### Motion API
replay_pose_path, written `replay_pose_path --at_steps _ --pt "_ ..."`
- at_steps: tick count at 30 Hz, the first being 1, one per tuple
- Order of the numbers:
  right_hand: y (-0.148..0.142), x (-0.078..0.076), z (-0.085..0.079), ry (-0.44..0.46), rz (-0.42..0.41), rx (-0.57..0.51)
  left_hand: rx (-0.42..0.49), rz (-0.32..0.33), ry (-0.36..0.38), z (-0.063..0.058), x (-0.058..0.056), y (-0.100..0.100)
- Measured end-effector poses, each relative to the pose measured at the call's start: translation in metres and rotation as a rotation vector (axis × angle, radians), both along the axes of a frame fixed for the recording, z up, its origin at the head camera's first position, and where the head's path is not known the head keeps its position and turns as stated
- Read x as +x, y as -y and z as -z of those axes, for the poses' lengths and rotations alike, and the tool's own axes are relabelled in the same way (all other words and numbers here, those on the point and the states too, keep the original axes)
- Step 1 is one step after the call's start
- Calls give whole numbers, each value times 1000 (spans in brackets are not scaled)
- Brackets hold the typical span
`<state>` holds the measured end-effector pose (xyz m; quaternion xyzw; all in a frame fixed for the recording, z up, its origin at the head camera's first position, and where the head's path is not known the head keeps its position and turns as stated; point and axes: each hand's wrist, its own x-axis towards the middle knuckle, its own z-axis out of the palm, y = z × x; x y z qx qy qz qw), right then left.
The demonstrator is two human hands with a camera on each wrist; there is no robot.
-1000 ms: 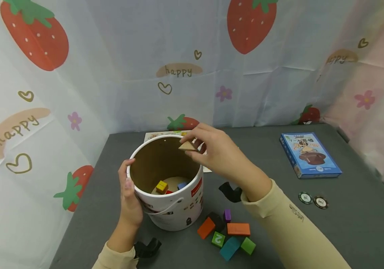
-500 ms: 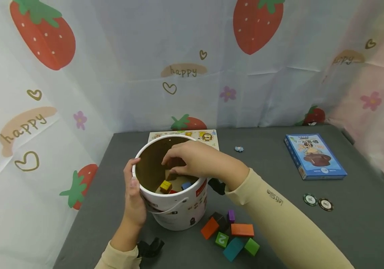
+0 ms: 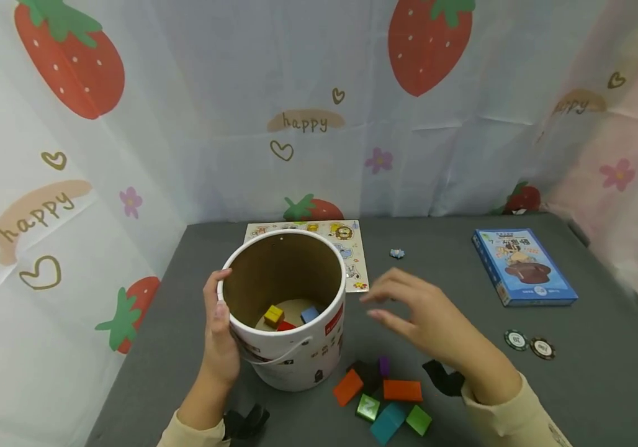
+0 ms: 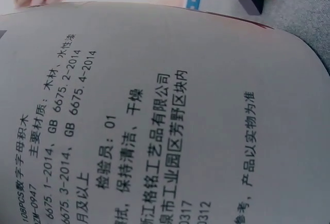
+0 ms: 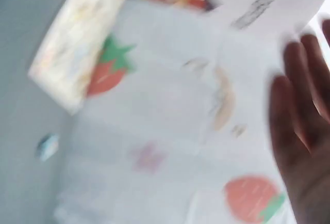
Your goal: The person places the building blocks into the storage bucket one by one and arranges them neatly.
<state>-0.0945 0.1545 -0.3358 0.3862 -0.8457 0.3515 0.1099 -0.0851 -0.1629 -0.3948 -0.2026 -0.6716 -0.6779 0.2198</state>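
Note:
A white bucket (image 3: 291, 369) with a wire handle and printed sides stands upright on the dark table. My left hand (image 3: 221, 341) grips its left rim, fingers over the edge. Inside lie a yellow block (image 3: 274, 316), a red block (image 3: 285, 326) and a blue block (image 3: 310, 315); the tan block seen earlier cannot be made out against the tan floor. Printed text covers the bucket wall (image 4: 216, 131) in the left wrist view. To the right of the bucket, my right hand (image 3: 419, 310) hovers apart from it with loosely bent fingers, holding nothing.
Loose blocks lie in front of the bucket, among them an orange block (image 3: 403, 390), a teal block (image 3: 388, 423) and a green block (image 3: 419, 420). Behind it lies an animal picture board (image 3: 352, 248). A blue box (image 3: 525, 267) and poker chips (image 3: 516, 339) are at right.
My right hand carried a tan triangular block over the rim and reached into the bucket. It has since come out to the right without the block. My left hand kept its grip.

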Motion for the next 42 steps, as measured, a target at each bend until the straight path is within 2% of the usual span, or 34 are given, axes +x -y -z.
replay_pose_path --at_steps 5,7,9,11,14,17,19,25,29,31,33,36,39,42 --pt "-37 39 55 322 -19 196 37 18 22 0 2 -1" --pt "-45 53 74 472 -34 216 46 22 17 -1 3 -2" --pt "-53 63 91 560 -51 212 52 25 4 0 2 -3" --pt "-58 70 104 594 -61 195 53 25 -4 0 1 -5" --pt "-62 75 119 558 -66 178 58 26 -6 0 1 -6" --pt "-63 75 125 556 -40 175 61 23 -5 0 0 -5" --pt "-63 73 125 593 -8 188 65 25 -8 0 0 -5" --pt "-71 69 116 662 50 215 75 33 -6 1 -1 -5" --pt "-82 60 97 631 148 302 60 30 4 1 0 -5" --pt "-82 52 82 581 200 338 61 31 10 0 0 -5" --pt "-76 42 65 492 249 352 62 25 12 0 -1 -4" --pt "-57 26 37 333 267 294 58 16 14 0 0 -3" --pt "-32 10 11 200 232 197 49 12 12 1 -1 -2" --pt "-8 -7 -12 130 145 58 45 13 3 2 -2 -2"
